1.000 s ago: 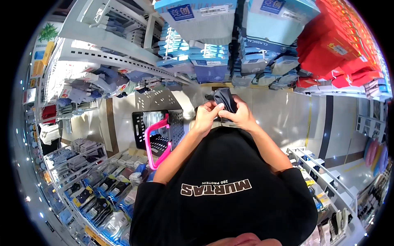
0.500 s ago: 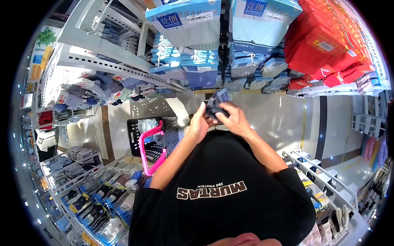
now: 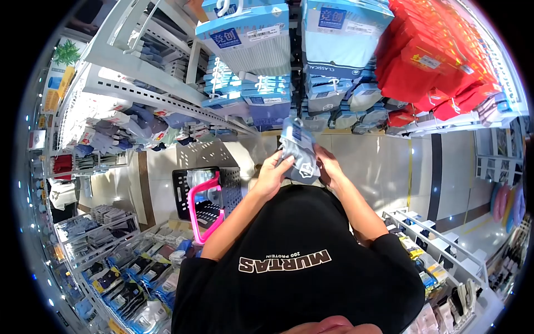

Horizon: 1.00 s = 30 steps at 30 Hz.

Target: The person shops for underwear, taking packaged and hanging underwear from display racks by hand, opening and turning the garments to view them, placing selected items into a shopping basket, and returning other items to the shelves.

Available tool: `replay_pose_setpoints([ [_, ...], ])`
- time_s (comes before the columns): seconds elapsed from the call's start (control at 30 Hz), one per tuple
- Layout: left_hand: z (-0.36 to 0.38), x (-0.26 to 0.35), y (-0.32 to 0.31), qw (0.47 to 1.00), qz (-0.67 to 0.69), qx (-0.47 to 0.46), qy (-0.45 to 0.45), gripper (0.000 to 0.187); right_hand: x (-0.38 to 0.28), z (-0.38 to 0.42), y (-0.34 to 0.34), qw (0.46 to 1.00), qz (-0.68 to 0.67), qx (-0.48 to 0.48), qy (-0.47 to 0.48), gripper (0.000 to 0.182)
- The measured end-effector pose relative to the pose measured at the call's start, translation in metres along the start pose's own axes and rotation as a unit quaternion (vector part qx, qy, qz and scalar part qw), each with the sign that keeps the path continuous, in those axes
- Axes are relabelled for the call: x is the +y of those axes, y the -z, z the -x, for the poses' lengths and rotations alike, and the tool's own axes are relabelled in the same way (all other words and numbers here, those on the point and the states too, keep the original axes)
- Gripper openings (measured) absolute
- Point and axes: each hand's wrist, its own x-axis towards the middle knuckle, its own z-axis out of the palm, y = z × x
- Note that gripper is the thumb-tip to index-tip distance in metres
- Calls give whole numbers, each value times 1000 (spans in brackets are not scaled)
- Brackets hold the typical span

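Nearest you, at 6 o'clock, your black T-shirt (image 3: 300,295) carries the lettering MURTAS. Just past its collar, your 2 hands meet at a grey sock pack (image 3: 300,153), held upright in front of your chest with its blue card toward 12 o'clock and a white emblem toward 6. Your left hand (image 3: 271,173), on the 9 o'clock side, is clamped on it, thumb across the front. Your right hand (image 3: 329,166) sits against the 3 o'clock edge; you cannot tell from this view whether its fingers close on the pack.

At 8 o'clock, near your left forearm, is a black basket (image 3: 181,195) with a pink handle (image 3: 193,210). Beyond it, also at 8, lie bagged packs (image 3: 130,289). Light blue packs (image 3: 245,42) hang at 11 o'clock, and red packs (image 3: 428,67) at 2. A white rack (image 3: 150,91) stands toward 10. Farthest off, between 3 and 4, are coloured tubes (image 3: 505,209).
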Motion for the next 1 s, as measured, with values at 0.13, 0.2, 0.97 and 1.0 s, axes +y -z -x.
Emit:
replay_pose_setpoints([
  [0.13, -5, -15, 5, 997, -66, -24, 39, 24, -18, 22, -15, 993, -93, -53, 45, 35],
  [0.2, -6, -23, 10, 989, -131, 19, 64, 26, -31, 21, -10, 985, -87, -45, 142, 29],
  [0.97, 13, -31, 59, 981, -149, 90, 89, 23, -110, -49, 12, 729, 296, 289, 546, 43],
  [1.0, 13, -30, 60, 981, -148, 89, 85, 23, -114, -33, -1, 730, 295, 272, 553, 39],
])
